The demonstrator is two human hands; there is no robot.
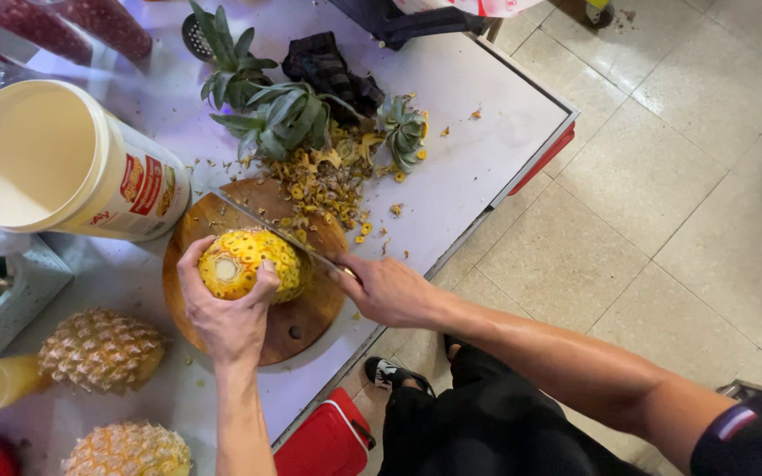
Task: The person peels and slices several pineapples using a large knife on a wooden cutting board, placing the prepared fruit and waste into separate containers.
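Note:
A partly peeled yellow pineapple (249,257) lies on its side on a round wooden cutting board (302,322). My left hand (222,308) grips the pineapple's cut end from below, fingers wrapped around it. My right hand (385,289) is closed on the handle of a long knife (262,225), whose blade rests across the top of the fruit, pointing up and left.
A heap of peel scraps and green crowns (297,123) lies behind the board. A large white bucket (55,163) lies at the left. Two unpeeled pineapples (99,348) sit at the lower left. The table edge (496,194) runs diagonally; tiled floor lies to the right.

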